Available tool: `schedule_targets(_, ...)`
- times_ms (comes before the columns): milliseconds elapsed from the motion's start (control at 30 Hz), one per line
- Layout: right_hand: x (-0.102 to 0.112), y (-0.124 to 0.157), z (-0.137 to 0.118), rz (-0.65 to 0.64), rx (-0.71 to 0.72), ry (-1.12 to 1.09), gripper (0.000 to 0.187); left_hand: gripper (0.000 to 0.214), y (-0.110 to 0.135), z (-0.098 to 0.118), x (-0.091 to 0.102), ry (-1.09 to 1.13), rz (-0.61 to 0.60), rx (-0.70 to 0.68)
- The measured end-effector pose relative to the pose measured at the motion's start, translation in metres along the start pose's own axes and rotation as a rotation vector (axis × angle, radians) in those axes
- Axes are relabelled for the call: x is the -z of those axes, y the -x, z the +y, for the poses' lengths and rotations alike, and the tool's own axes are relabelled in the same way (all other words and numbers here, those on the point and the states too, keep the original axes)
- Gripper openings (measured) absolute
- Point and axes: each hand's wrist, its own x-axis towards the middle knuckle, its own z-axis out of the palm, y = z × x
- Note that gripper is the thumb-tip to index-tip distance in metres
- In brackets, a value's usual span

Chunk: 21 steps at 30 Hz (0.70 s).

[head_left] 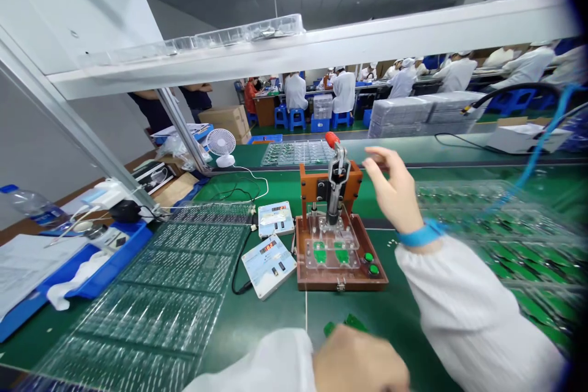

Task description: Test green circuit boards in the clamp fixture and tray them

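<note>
My right hand (394,187), with a blue band at the wrist, is raised beside the red-tipped lever (331,139) of a toggle-clamp test fixture (342,285). Its fingers are curved and apart, with nothing between them and a gap to the lever. Two green circuit boards (341,252) lie in the fixture's clear holder, under a raised clear press plate. Near the bottom edge my left hand (361,358) is blurred, knuckles up, and its fingers are hidden. Small green boards (353,322) show just beyond it; whether it touches them I cannot tell.
Two display boxes (269,265) (275,219) with red digits stand left of the fixture. Clear trays (160,282) cover the left side. Trays with green boards (519,257) lie right. A small fan (221,146) and an overhead shelf (257,55) are behind. People in white sit farther back.
</note>
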Motion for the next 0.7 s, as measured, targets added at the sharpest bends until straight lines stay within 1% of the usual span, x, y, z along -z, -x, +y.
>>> schedule_targets(67,0.011,0.036,0.023,0.021,-0.088,0.022,0.034,0.036,-0.003,-0.018,0.026,-0.03,0.189,0.103)
schedule_targets(133,0.017,0.072,0.041,-0.05,-0.16,0.058,0.03,0.031,-0.006,-0.037,0.056,-0.098,0.409,0.26)
schedule_targets(167,0.017,0.087,0.047,-0.104,-0.173,0.071,0.028,0.026,-0.007,-0.046,0.07,-0.132,0.462,0.302)
schedule_targets(200,0.017,0.102,0.05,-0.164,-0.174,0.08,0.026,0.02,-0.009,-0.055,0.081,-0.16,0.486,0.323)
schedule_targets(233,0.015,0.114,0.052,-0.224,-0.166,0.085,0.024,0.014,-0.01,-0.064,0.089,-0.187,0.489,0.33)
schedule_targets(267,0.013,0.124,0.051,-0.279,-0.156,0.089,0.023,0.013,-0.012,-0.071,0.095,-0.212,0.476,0.334)
schedule_targets(300,0.01,0.132,0.05,-0.328,-0.145,0.093,0.023,0.018,-0.014,-0.077,0.098,-0.235,0.454,0.337)
schedule_targets(367,0.005,0.142,0.045,-0.396,-0.13,0.105,0.025,0.028,-0.017,-0.084,0.097,-0.276,0.401,0.35)
schedule_targets(500,-0.002,0.146,0.037,-0.465,-0.125,0.115,0.026,0.03,-0.024,-0.085,0.086,-0.311,0.322,0.364)
schedule_targets(600,-0.004,0.141,0.033,-0.49,-0.152,0.079,0.023,0.026,-0.026,-0.083,0.082,-0.291,0.344,0.355)
schedule_targets(700,-0.001,0.138,0.029,-0.492,-0.212,0.002,0.021,0.024,-0.024,-0.083,0.08,-0.187,0.396,0.326)
